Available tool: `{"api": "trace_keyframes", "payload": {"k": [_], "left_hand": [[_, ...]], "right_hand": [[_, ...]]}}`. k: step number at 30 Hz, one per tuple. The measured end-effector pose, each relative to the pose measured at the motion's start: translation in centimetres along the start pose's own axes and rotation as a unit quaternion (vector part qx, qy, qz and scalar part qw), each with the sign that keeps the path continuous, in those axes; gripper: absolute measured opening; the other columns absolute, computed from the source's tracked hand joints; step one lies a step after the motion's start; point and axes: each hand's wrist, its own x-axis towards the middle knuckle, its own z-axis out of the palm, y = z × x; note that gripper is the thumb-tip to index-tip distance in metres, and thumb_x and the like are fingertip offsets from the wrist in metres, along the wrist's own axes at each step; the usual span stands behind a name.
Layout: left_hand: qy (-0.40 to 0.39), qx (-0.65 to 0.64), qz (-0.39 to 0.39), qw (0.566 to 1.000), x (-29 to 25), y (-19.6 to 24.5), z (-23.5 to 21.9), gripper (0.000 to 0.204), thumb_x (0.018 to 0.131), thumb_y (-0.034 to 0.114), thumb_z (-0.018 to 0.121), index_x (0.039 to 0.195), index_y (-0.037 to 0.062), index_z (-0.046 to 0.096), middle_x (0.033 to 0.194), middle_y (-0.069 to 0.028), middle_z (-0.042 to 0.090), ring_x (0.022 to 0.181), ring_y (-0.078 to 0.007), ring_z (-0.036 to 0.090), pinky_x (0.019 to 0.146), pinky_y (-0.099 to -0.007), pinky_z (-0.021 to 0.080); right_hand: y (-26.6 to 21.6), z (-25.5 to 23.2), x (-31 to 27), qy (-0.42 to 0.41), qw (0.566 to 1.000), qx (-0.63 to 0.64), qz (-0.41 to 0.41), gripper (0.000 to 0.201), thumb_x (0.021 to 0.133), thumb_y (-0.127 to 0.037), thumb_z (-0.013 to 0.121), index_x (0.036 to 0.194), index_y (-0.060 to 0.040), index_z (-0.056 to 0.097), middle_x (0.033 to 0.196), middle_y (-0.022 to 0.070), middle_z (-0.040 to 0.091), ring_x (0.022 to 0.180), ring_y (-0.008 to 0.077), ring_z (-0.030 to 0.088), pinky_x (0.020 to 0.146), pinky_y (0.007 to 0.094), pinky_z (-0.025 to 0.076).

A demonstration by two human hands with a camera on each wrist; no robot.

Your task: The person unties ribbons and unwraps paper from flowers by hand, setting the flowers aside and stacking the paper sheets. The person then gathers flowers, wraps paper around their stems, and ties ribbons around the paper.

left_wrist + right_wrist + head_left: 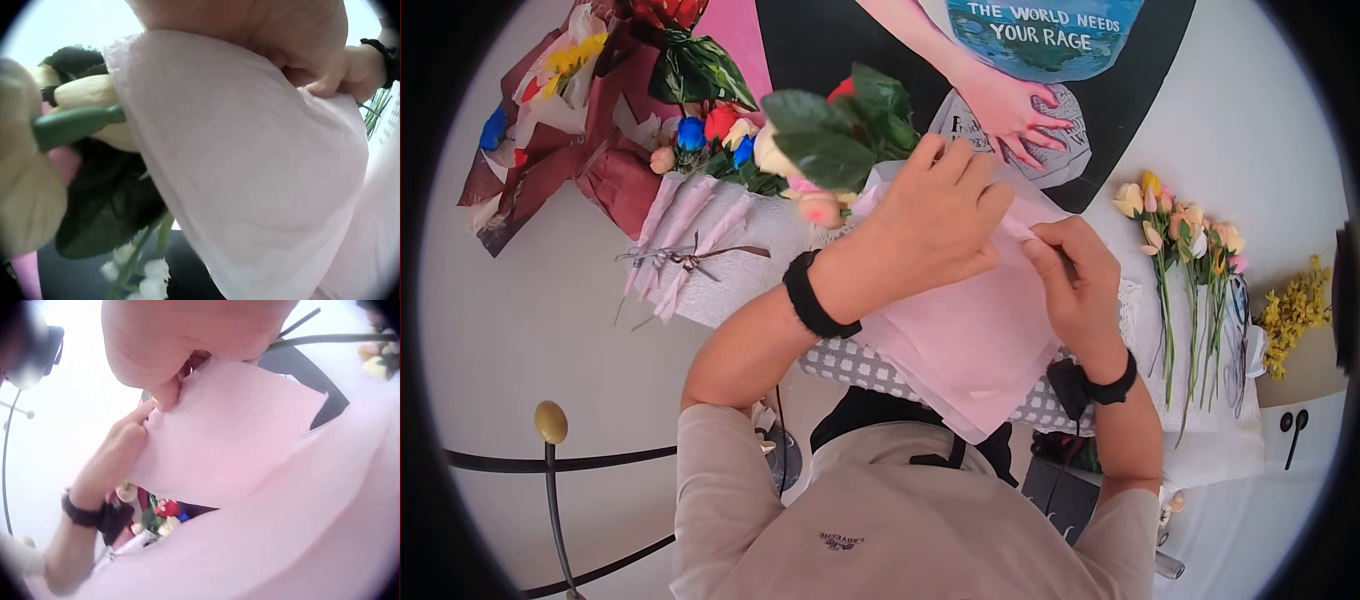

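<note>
Pale pink wrapping paper [970, 340] is folded around a bunch of flowers, whose dark green leaves [825, 140] and a peach rose [820, 208] stick out at the upper left. The left hand [930, 225] lies over the paper near the blooms, its fingers curled on the upper part. Between thumb and fingers, the right hand [1080, 285] pinches the paper's edge on the right. In the left wrist view the paper [244, 162] covers the stems, with cream petals [87, 90] beside it. The right wrist view shows the paper [231, 437] gathered at the right hand's fingertips.
Small wrapped bouquets [690, 240] lie at left, below a large dark red-wrapped bouquet [570, 150]. Loose long-stemmed flowers [1190, 240] lie at right beside yellow blossoms [1293, 310]. A painted black board [820, 40] is behind; a grey patterned cloth [860, 368] lies along the near edge.
</note>
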Motion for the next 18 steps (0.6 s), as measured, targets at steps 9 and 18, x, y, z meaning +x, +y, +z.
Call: {"api": "trace_keyframes", "payload": {"k": [9,18], "left_hand": [[0.129,0.082,0.047,0.987,-0.2,0.5,1.5,0.035,0.063,0.026,0.073,0.092,0.0114,0.06,0.094,-0.0048,0.055,0.085,-0.0251,0.053,0.087,-0.0434,0.044],[0.113,0.089,0.076,0.987,-1.2,1.0,2.7,0.028,0.073,0.029,0.07,0.093,0.0108,0.06,0.093,-0.0043,0.055,0.086,-0.024,0.053,0.085,-0.0398,0.045]], "right_hand": [[1.1,-2.3,0.4,-0.13,0.888,0.313,0.312,0.017,0.101,-0.015,0.073,0.105,0.0013,0.076,0.084,-0.0092,0.061,0.077,0.0019,0.049,0.068,0.0211,0.038],[1.5,-2.1,0.5,-0.191,0.828,0.361,0.384,0.022,0.101,-0.022,0.074,0.106,-0.0006,0.077,0.085,-0.0101,0.06,0.08,0.0016,0.049,0.07,0.0204,0.037]]}}
